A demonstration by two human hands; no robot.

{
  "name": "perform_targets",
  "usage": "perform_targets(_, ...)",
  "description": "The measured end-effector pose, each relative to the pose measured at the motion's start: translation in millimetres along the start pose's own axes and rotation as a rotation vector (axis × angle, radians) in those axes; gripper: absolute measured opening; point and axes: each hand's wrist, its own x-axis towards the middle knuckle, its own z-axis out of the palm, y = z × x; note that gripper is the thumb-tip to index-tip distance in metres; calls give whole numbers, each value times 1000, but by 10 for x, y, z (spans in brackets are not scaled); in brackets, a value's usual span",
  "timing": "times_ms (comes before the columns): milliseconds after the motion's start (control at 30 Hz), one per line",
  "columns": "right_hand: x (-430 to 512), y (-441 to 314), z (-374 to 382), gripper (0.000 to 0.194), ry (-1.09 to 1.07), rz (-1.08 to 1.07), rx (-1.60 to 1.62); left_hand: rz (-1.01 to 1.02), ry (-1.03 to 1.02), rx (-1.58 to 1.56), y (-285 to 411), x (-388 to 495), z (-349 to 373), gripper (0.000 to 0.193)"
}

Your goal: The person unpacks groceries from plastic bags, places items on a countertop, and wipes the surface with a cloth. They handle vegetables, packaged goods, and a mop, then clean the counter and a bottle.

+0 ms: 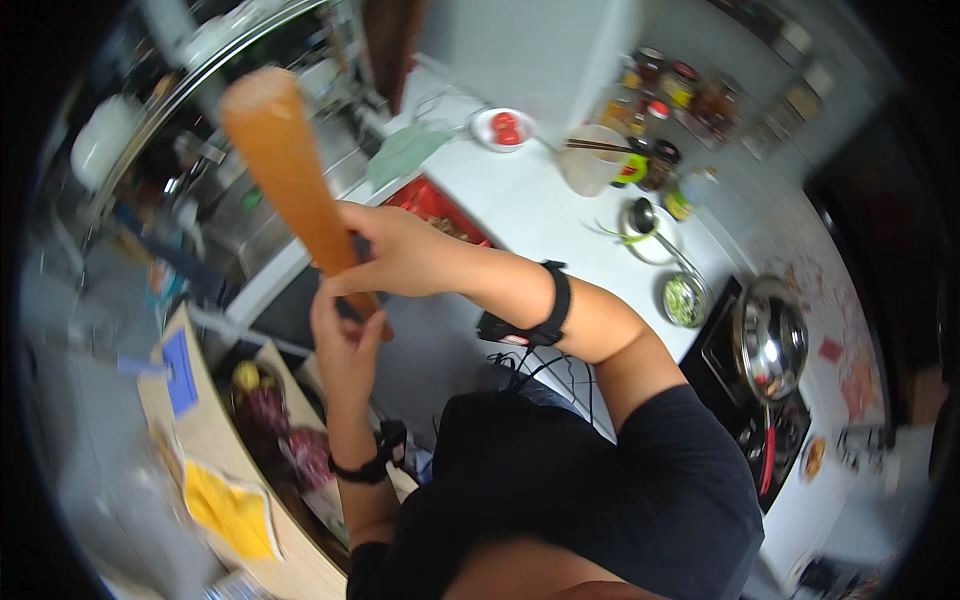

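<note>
A long orange-brown piece (289,165) rises toward the camera at the upper left, broad at the top and narrow below. Motion blur keeps me from telling its material. My right hand (409,247) grips its lower half, thumb and fingers on either side. Just beneath, my left hand (349,330) has its fingertips on the narrow end. Under the hands is an open drawer or box with a red container (424,196), partly hidden by my right forearm. A green cloth (409,154) lies near the sink edge.
On the white counter (517,199) are a bowl of tomatoes (505,129), a pitcher (592,165) with chopsticks on it, a ladle (643,216) on a plate and chopped greens (682,300). A lidded pan (772,337) sits on the stove. An open drawer (259,450) holds vegetables.
</note>
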Motion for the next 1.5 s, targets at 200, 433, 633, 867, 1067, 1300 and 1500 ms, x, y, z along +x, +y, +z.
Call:
perform_targets(200, -524, 32, 385, 33, -181, 119, 318, -290, -165, 338, -218, -451, 214, 45)
perform_targets(433, -1252, -403, -238, 30, 37, -226, 165, -118, 105, 326, -191, -1164, 786, 26)
perform_targets(633, -1612, -329, -692, 29, -162, -146, -69, -214, 179, 418, -15, -1668, 1146, 29)
perform_targets(867, -1564, 35, -700, 21, -401, 218, -88, -394, 213, 565, 56, -2296, 1142, 26)
perform_targets(1067, -1776, 949, -137, 21, -429, 443, 163, -780, 4, 613, -85, -2869, 1108, 29)
perform_targets(1300, -2729, 1492, 807, 18, -467, 770, 403, -960, 162, 713, -480, -3866, 1057, 35)
perform_targets(1500, -3418, 1731, 1796, 23, -542, 1003, 458, -997, 373, 654, -521, -4899, 1184, 39)
